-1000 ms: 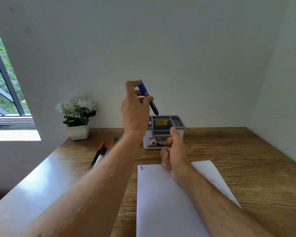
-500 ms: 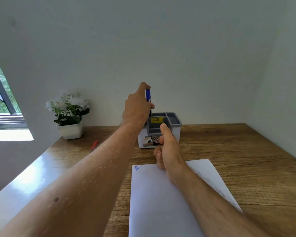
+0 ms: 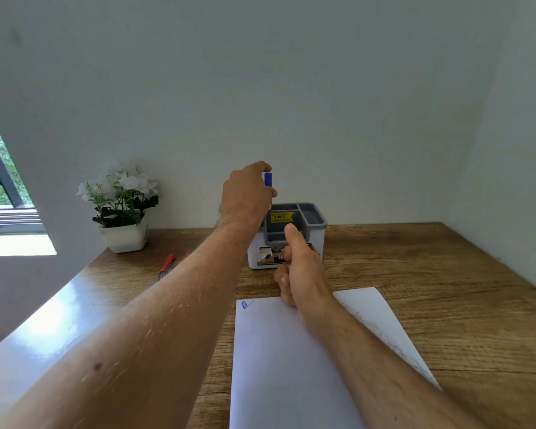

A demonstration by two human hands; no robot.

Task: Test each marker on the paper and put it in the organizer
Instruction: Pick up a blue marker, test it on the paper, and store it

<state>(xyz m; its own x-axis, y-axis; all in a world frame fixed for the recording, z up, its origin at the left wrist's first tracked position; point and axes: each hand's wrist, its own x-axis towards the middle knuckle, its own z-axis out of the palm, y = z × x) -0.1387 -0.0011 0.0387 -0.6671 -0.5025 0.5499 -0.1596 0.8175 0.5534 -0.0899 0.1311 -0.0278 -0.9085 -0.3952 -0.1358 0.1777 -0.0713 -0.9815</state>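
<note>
Paper [image 3: 279, 366] flat on desk [image 3: 415, 274], small blue scribble at far left corner. Right hand [image 3: 300, 274] fisted on paper's far edge, thumb up, holding nothing. Beyond, left hand [image 3: 245, 196] pinched blue marker [image 3: 268, 179] upright over organizer's [image 3: 317, 243] left rear; red marker [image 3: 166, 263] on desk, left.

Home desk corner. A wooden table [image 3: 415, 274] abuts plain white walls; a potted white-flowered plant [image 3: 121, 205] stands at ten o'clock beside an open window [image 3: 0, 181], with a desk organizer [image 3: 310, 239] at twelve o'clock.
</note>
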